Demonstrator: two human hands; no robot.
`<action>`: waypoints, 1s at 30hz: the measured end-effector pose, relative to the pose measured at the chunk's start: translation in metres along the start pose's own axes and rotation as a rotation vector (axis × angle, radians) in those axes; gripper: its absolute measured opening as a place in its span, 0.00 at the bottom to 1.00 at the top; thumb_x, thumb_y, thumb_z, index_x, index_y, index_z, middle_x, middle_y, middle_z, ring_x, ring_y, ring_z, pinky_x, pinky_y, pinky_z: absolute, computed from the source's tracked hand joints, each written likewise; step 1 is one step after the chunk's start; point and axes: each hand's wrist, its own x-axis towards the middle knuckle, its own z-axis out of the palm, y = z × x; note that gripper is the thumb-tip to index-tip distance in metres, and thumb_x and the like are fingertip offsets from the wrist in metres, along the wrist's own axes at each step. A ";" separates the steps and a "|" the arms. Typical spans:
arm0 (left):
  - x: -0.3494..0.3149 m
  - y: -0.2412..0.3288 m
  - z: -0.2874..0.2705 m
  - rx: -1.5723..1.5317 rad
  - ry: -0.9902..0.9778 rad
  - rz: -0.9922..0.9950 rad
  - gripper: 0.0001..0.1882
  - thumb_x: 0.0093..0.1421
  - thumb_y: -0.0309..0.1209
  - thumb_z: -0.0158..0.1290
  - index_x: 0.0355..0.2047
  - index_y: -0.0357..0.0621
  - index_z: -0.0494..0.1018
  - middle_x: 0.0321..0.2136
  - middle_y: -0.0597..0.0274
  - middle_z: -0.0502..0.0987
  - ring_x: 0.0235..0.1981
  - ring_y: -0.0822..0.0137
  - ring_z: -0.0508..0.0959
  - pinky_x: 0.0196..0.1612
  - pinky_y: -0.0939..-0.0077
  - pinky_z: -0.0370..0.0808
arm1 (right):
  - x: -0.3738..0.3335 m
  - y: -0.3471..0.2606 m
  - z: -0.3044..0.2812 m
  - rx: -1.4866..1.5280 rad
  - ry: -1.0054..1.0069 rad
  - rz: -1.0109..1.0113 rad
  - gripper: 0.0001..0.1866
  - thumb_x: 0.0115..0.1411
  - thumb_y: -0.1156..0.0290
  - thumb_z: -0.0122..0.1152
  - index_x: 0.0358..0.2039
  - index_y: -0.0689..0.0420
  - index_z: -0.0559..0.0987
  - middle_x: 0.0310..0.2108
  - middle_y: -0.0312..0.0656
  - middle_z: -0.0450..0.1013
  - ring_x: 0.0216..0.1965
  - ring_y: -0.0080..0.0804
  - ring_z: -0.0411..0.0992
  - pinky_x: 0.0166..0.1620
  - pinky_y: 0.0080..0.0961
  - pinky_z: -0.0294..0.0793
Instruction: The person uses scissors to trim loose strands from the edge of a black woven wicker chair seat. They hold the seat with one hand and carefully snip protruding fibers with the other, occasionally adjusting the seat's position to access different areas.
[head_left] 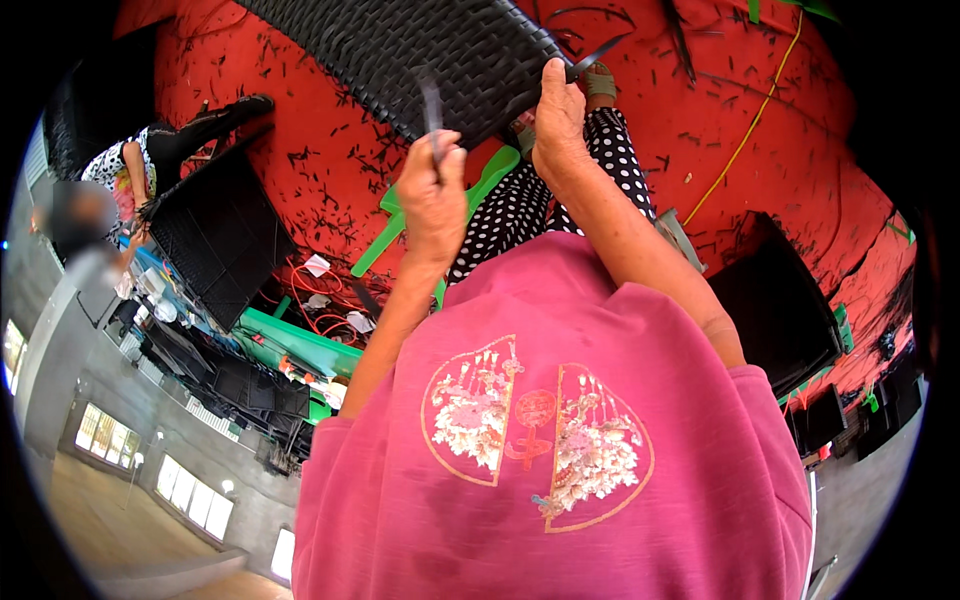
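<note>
A black woven panel (430, 60) of flat plastic strips slants across the upper middle, its near corner between my hands. My left hand (435, 195) is closed in a fist on a dark flat strip (431, 100), which stands up from the fist and is slightly blurred. At the panel's right corner, my right hand (560, 118) grips the edge, thumb on top and fingers mostly hidden beneath. Another loose strip end (600, 52) curves out beside that thumb.
Black strip scraps litter the red floor (740, 150). Below the panel lies a green plastic piece (383, 243). Another person (130, 165) works at a dark woven piece (222, 235) on the left. A dark panel (775, 310) stands at right, near a yellow cord (745, 130).
</note>
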 end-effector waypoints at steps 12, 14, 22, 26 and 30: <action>0.025 0.027 0.040 0.555 -0.091 0.214 0.10 0.47 0.24 0.60 0.27 0.40 0.68 0.22 0.57 0.71 0.25 0.58 0.71 0.29 0.67 0.69 | -0.014 -0.021 0.005 -0.018 0.075 -0.065 0.26 0.60 0.42 0.46 0.25 0.54 0.67 0.20 0.31 0.63 0.19 0.21 0.61 0.24 0.20 0.63; 0.030 0.036 0.040 0.284 -0.216 -0.056 0.09 0.53 0.29 0.59 0.26 0.40 0.69 0.16 0.64 0.70 0.17 0.69 0.70 0.21 0.75 0.66 | -0.016 -0.028 0.002 -0.002 0.041 0.044 0.25 0.63 0.47 0.43 0.29 0.60 0.71 0.26 0.36 0.68 0.28 0.24 0.64 0.33 0.28 0.67; 0.028 0.000 0.041 -0.212 -0.187 -0.341 0.10 0.58 0.32 0.56 0.23 0.41 0.71 0.16 0.74 0.68 0.15 0.83 0.61 0.16 0.86 0.57 | -0.005 -0.011 0.004 0.066 0.040 0.059 0.30 0.63 0.47 0.43 0.35 0.67 0.73 0.33 0.46 0.73 0.34 0.30 0.70 0.39 0.30 0.69; 0.023 -0.001 0.027 -0.132 -0.202 -0.299 0.10 0.58 0.31 0.56 0.23 0.41 0.70 0.16 0.75 0.67 0.17 0.83 0.61 0.19 0.86 0.57 | -0.005 -0.005 0.006 -0.048 0.082 0.064 0.32 0.61 0.45 0.44 0.35 0.69 0.72 0.34 0.51 0.71 0.36 0.36 0.69 0.42 0.32 0.67; 0.004 -0.009 0.001 -0.104 -0.206 -0.290 0.09 0.58 0.30 0.56 0.23 0.42 0.70 0.15 0.76 0.65 0.15 0.83 0.60 0.18 0.86 0.55 | 0.000 -0.006 0.011 -0.023 0.203 -0.049 0.25 0.61 0.46 0.47 0.20 0.56 0.67 0.18 0.30 0.61 0.19 0.20 0.59 0.23 0.21 0.60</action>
